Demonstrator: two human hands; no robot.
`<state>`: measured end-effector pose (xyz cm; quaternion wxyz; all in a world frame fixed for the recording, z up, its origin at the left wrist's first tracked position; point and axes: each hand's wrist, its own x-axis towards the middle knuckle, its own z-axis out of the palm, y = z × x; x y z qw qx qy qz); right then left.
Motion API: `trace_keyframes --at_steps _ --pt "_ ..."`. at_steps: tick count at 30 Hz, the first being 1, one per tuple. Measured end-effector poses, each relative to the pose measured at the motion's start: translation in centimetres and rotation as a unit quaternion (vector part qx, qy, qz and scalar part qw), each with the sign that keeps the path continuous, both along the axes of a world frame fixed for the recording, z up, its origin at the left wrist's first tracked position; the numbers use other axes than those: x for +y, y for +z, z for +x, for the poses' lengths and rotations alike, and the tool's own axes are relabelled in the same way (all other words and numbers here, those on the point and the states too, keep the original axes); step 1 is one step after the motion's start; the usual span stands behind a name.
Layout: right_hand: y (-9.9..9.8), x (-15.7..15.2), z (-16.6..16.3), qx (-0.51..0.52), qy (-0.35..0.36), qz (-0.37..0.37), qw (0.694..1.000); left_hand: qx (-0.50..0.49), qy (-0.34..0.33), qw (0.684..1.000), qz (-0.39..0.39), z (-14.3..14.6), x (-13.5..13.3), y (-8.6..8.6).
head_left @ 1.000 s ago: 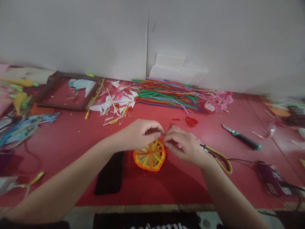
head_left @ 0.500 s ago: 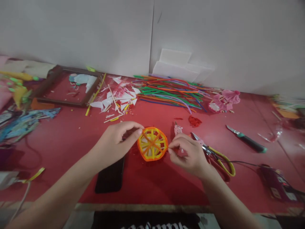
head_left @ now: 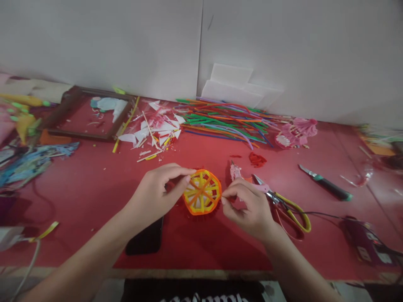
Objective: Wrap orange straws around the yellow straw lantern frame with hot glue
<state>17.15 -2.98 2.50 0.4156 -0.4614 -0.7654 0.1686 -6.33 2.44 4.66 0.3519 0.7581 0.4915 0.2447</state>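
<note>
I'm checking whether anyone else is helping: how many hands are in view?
2. The left hand is at the upper left edge of the orange-and-yellow disc; the right hand is at its right edge. Neither is hidden.

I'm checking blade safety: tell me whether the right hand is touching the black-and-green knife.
Apart. The head view shows the knife lying to the right of the right hand, with red tabletop visible between them.
</note>
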Motion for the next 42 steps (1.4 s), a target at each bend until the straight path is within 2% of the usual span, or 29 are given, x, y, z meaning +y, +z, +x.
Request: trace_keyframes --at_steps 16,21,28,42 --pt "0.2 0.2 0.5 -0.011 0.024 -0.004 1.0 0.016 -0.033 0.999 0.01 0.1 1.0 1.4" --pt "0.2 0.3 0.4 -0.015 0.02 -0.001 1.0 0.021 -0.057 0.998 0.034 0.2 1.4 1.4" --pt "0.1 0.3 0.4 -0.01 0.02 -0.001 1.0 0.024 -0.057 0.998 0.011 0.2 1.5 1.2" --pt "0.2 0.3 0.2 -0.019 0.015 0.002 1.0 0.06 -0.072 0.995 0.019 0.3 1.4 1.7"
